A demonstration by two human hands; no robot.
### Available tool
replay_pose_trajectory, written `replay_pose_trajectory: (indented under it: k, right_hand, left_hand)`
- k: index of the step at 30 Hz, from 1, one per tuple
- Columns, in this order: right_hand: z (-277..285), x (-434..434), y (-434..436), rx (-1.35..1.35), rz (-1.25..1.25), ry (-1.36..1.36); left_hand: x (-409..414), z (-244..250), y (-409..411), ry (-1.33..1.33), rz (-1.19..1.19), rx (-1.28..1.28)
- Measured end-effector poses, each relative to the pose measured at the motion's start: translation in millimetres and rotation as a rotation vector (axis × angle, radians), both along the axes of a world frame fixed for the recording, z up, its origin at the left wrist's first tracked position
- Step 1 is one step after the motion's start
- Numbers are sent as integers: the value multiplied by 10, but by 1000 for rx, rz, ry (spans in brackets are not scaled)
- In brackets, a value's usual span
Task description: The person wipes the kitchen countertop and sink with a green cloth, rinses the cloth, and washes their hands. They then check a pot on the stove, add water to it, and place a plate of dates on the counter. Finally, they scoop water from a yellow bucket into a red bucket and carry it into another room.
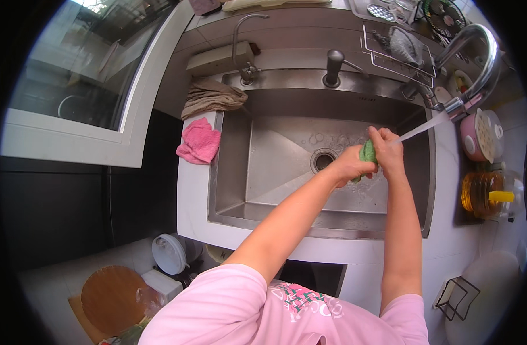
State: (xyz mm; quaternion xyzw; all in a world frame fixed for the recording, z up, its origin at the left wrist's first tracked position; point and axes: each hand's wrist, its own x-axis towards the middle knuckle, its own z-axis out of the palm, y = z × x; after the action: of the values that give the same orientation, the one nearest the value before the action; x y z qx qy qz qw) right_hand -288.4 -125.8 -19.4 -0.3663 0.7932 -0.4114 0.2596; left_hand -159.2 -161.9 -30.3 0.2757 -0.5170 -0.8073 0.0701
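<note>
Both hands squeeze a bunched green cloth over the right half of the stainless steel sink. My left hand grips its lower part, just right of the drain. My right hand closes on its upper end; part of the cloth is hidden by the fingers. From the chrome faucet at the upper right, a stream of water runs onto or just beside my right hand. Droplets and wet patches show on the sink floor under the hands.
A pink cloth and a brown cloth lie at the sink's left edge. A wire rack hangs near the faucet. A soap dispenser and a thin tap stand behind the basin. An oil jug is at the right.
</note>
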Motion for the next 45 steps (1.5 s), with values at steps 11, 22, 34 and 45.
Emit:
replay_pose_trajectory:
  k: [11, 22, 34, 45]
  right_hand:
    - [-690, -421, 223, 90, -74, -249]
    - [219, -1359, -65, -513, -616, -305]
    - [320, -306, 530, -314, 307, 419]
    - [88, 653, 741, -147, 709, 843]
  left_hand:
    - [-228, -484, 114, -331, 94, 95]
    - [-767, 231, -245, 135, 166, 776]
    - [373, -70, -44, 310, -168, 1003]
    - [608, 174, -74, -325, -768, 292]
